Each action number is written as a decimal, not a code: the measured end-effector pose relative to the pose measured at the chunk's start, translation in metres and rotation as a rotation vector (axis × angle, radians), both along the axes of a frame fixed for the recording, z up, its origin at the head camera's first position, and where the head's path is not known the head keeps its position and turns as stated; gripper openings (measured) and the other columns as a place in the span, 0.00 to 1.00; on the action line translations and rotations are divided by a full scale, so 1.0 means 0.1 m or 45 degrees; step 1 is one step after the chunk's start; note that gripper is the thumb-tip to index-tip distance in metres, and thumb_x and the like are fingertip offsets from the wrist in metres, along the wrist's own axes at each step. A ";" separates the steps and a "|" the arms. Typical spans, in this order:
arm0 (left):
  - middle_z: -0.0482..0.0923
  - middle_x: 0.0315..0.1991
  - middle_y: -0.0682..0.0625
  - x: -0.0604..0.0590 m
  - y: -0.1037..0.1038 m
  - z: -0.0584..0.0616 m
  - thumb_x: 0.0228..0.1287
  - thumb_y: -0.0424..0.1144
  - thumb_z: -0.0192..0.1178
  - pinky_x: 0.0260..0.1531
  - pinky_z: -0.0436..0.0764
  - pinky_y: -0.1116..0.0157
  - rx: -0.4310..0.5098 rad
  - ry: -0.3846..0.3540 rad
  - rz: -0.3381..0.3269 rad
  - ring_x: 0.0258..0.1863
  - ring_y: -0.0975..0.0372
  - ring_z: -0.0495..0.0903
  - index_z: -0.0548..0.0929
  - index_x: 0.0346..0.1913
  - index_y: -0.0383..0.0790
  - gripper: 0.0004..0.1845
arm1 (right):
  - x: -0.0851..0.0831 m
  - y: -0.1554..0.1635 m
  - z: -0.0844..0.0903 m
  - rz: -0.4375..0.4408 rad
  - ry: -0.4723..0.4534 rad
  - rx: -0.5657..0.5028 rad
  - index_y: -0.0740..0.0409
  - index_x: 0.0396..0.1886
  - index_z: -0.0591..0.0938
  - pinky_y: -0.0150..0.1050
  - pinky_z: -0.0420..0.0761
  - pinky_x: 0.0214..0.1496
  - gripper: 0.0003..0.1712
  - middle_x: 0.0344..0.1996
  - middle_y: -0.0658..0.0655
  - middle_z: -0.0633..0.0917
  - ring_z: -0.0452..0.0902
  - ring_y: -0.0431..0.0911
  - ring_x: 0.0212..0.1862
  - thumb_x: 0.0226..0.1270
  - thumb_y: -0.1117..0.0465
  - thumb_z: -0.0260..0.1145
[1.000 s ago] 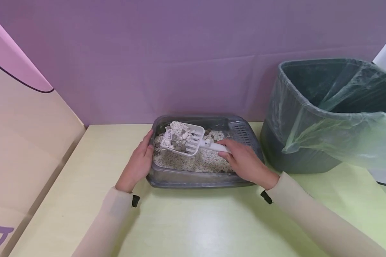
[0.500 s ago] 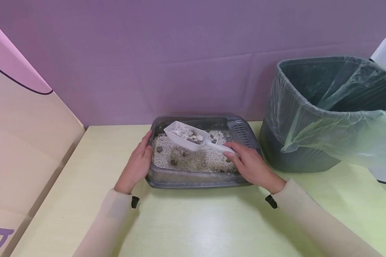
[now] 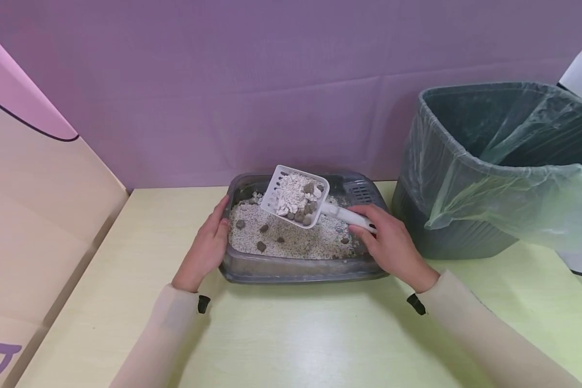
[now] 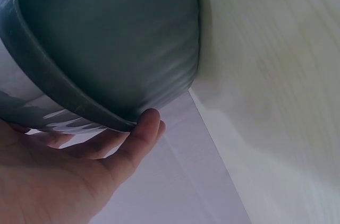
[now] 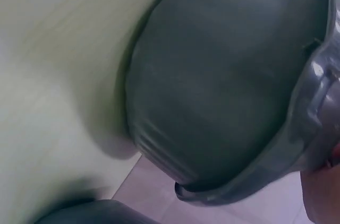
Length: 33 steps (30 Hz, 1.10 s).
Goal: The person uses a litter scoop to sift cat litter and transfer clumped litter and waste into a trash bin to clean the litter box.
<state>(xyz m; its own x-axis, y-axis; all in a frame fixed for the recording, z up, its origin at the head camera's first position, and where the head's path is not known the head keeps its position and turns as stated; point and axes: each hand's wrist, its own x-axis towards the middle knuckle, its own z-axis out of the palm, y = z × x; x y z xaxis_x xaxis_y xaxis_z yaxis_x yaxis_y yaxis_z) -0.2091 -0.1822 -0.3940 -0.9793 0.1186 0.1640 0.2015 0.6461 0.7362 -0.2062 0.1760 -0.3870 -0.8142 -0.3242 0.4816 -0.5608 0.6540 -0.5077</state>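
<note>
Right grip (image 3: pixel 390 245) grasping scoop (image 3: pixel 298 196) of clumps above litter tray (image 3: pixel 296 269), left grip (image 3: pixel 206 245) flat, relaxed against tray's side

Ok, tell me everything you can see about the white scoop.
The white scoop looks like plastic, a slotted square bowl on a short straight handle. It is loaded with pale litter clumps and dark brown pellets. The right hand grips the handle, holding it raised and tilted above the grey litter tray, bowl toward the back wall. Nothing else touches it.
</note>
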 end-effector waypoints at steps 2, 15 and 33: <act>0.47 0.74 0.46 0.00 0.00 0.01 0.76 0.41 0.32 0.66 0.51 0.51 -0.002 0.001 0.000 0.71 0.52 0.47 0.46 0.76 0.49 0.28 | 0.00 0.01 0.02 -0.024 0.041 -0.018 0.54 0.56 0.77 0.40 0.68 0.31 0.21 0.40 0.52 0.79 0.69 0.44 0.30 0.62 0.63 0.67; 0.47 0.74 0.46 0.02 0.00 0.04 0.76 0.42 0.31 0.65 0.51 0.50 -0.005 -0.010 0.003 0.71 0.52 0.48 0.45 0.76 0.50 0.28 | 0.03 0.09 0.21 0.049 -0.096 0.047 0.56 0.53 0.80 0.38 0.67 0.24 0.16 0.19 0.47 0.71 0.65 0.42 0.21 0.69 0.56 0.61; 0.47 0.73 0.46 0.01 0.00 0.02 0.76 0.41 0.31 0.65 0.50 0.50 0.027 -0.016 -0.015 0.71 0.52 0.47 0.45 0.76 0.50 0.28 | 0.07 0.16 0.29 0.024 -0.063 0.107 0.54 0.56 0.77 0.38 0.68 0.27 0.20 0.37 0.50 0.77 0.68 0.44 0.28 0.64 0.61 0.66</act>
<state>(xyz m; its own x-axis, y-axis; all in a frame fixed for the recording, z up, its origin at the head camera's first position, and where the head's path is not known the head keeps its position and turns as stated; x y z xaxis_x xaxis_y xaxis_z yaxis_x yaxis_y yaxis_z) -0.2081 -0.1818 -0.3920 -0.9799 0.1264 0.1544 0.1995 0.6278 0.7524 -0.1989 0.1915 -0.3578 -0.8297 -0.3773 0.4114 -0.5490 0.6850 -0.4790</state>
